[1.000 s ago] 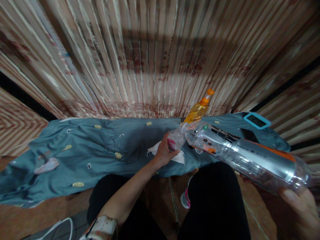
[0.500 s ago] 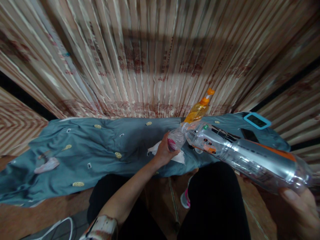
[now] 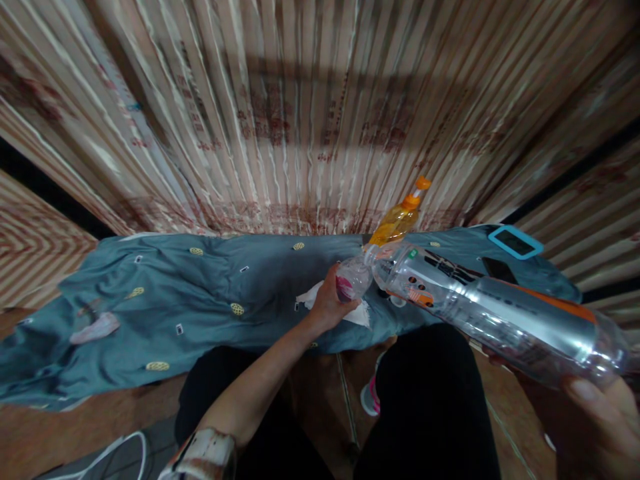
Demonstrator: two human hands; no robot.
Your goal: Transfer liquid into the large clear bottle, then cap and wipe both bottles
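One large bottle (image 3: 500, 317) across cloth edge (image 3: 337, 343)

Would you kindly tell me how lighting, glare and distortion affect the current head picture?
Head view: dim overall, with a broad, soft shadow across the curtain; bright glare on the large bottle, strongest near its base; curtain folds fan outward, suggesting wide-angle distortion; the right hand looks soft at the frame's edge; the black trousers show little detail.

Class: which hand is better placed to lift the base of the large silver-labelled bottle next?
Probably the right hand: it holds the large, clear plastic, silver-labelled bottle near its base. The left hand grips a small, clear plastic bottle near the other's neck.
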